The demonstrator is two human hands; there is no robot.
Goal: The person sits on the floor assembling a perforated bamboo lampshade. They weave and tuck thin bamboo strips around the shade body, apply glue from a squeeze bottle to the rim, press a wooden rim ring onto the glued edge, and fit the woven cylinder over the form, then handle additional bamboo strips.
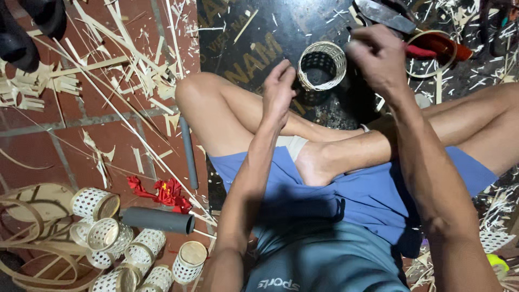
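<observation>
sitting between both hands' grip, woven basket untouched.

Small open-weave bamboo basket, cylindrical, on dark board, between both hands
</observation>
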